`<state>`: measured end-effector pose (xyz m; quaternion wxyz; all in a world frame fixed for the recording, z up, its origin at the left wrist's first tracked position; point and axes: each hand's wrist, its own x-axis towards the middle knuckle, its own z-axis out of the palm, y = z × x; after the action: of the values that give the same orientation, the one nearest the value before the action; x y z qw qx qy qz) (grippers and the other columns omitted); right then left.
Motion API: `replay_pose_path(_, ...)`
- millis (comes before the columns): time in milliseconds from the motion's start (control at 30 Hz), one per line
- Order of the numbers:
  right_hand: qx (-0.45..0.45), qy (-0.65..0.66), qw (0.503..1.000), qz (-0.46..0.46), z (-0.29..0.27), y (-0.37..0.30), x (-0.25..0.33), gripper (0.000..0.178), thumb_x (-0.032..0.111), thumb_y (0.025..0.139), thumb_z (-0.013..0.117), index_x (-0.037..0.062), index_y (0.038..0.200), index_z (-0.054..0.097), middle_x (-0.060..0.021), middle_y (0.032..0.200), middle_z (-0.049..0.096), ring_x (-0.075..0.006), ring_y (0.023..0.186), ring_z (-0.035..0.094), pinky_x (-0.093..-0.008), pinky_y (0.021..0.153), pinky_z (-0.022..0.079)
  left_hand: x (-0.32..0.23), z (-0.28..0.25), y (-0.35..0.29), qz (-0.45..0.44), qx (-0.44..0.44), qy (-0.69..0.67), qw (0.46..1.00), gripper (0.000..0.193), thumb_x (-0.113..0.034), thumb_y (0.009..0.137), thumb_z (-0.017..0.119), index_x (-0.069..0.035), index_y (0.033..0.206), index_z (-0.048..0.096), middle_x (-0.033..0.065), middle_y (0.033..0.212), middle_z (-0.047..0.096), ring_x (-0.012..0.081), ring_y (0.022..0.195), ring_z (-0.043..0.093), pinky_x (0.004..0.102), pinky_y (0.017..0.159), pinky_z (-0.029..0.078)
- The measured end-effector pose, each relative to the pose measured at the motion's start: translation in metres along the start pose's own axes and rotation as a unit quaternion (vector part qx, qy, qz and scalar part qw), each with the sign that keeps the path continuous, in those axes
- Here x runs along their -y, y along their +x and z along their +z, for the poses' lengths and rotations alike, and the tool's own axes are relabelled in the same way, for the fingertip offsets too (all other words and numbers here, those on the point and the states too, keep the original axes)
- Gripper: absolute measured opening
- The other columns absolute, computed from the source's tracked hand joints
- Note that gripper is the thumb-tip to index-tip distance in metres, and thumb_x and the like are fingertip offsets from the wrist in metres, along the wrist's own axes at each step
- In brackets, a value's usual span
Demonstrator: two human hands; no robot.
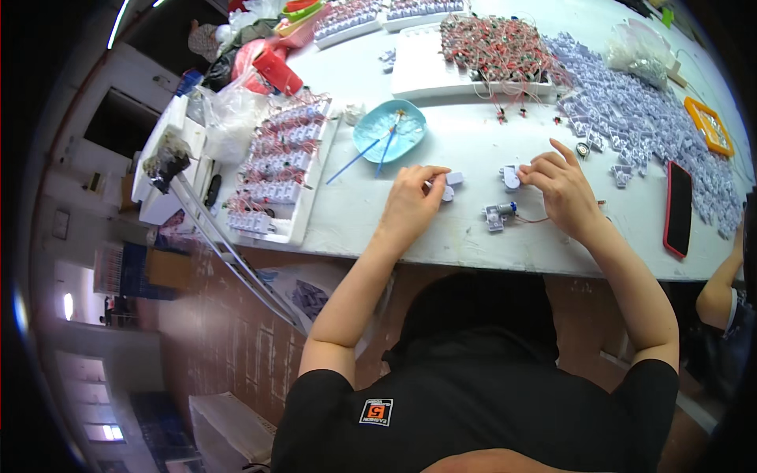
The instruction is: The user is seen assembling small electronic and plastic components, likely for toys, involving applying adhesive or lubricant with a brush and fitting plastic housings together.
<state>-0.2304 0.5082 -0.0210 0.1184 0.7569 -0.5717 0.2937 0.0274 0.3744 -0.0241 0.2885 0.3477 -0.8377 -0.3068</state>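
Observation:
My left hand [414,197] rests on the white table [473,142], its fingers closed on a small white plastic part [449,185]. My right hand [560,189] pinches another small white plastic part [511,177] between thumb and fingertips. Between the hands, on the table, lies a small grey motor unit [498,213] with a thin red wire [536,220] trailing toward my right hand.
A light blue dish [389,128] holds blue sticks. White trays of wired assemblies sit at left [280,169] and far centre [489,55]. A heap of white parts [639,118] spreads right, with a red-edged phone [677,209], an orange box [710,126], and another person's arm [721,288].

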Motion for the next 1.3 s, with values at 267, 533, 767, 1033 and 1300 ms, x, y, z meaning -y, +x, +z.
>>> replay_pose_path(267, -0.007, 0.002, 1.000, -0.016, 0.009, 0.008, -0.021, 0.034, -0.009, 0.077, 0.061, 0.0111, 0.102, 0.074, -0.0039, 0.100, 0.070, -0.0232, 0.107, 0.063, -0.0499, 0.119, 0.032, -0.041, 0.018, 0.018, 0.211, 0.001, 0.042, 0.977, 0.031, -0.001, 0.085, 0.073, -0.008, 0.115, 0.075, 0.0120, 0.117, 0.069, 0.0290, 0.110, 0.062, 0.0367, 0.094, 0.051)
replay_pose_path(533, -0.006, -0.019, 1.000, 0.022, 0.016, -0.015, -0.023, 0.027, 0.000, 0.079, 0.061, 0.0127, 0.099, 0.075, -0.0028, 0.100, 0.071, -0.0219, 0.109, 0.063, -0.0507, 0.118, 0.031, -0.029, 0.068, 0.019, 0.403, 0.027, 0.119, 0.907, 0.029, -0.011, 0.088, 0.066, 0.003, 0.113, 0.068, 0.0131, 0.109, 0.069, 0.0317, 0.111, 0.062, 0.0424, 0.097, 0.050)
replay_pose_path(767, -0.015, 0.009, 0.999, 0.040, 0.025, -0.027, -0.015, 0.028, -0.001, 0.075, 0.063, 0.0149, 0.096, 0.074, -0.0007, 0.096, 0.070, -0.0201, 0.105, 0.064, -0.0506, 0.118, 0.030, -0.038, 0.063, 0.001, 0.365, -0.004, 0.167, 0.916, 0.029, -0.011, 0.089, 0.066, -0.003, 0.117, 0.072, 0.0090, 0.118, 0.070, 0.0312, 0.114, 0.062, 0.0475, 0.100, 0.047)
replay_pose_path(1033, -0.026, -0.031, 0.998, -0.043, 0.019, 0.010, -0.023, 0.035, -0.005, 0.076, 0.062, 0.0156, 0.102, 0.074, -0.0003, 0.097, 0.070, -0.0222, 0.106, 0.062, -0.0477, 0.119, 0.031, -0.030, 0.040, 0.021, 0.327, 0.038, 0.128, 0.936, 0.025, -0.015, 0.096, 0.062, -0.006, 0.116, 0.074, 0.0086, 0.122, 0.070, 0.0323, 0.125, 0.057, 0.0456, 0.107, 0.041)
replay_pose_path(1300, -0.109, -0.050, 0.993, -0.012, 0.044, 0.000, -0.032, 0.011, 0.017, 0.074, 0.064, 0.0159, 0.073, 0.075, -0.0025, 0.084, 0.069, -0.0240, 0.098, 0.061, -0.0434, 0.098, 0.043, -0.046, 0.049, 0.018, 0.309, 0.093, 0.156, 0.934, 0.028, -0.014, 0.102, 0.053, -0.007, 0.120, 0.074, 0.0089, 0.125, 0.070, 0.0289, 0.134, 0.054, 0.0449, 0.117, 0.031)
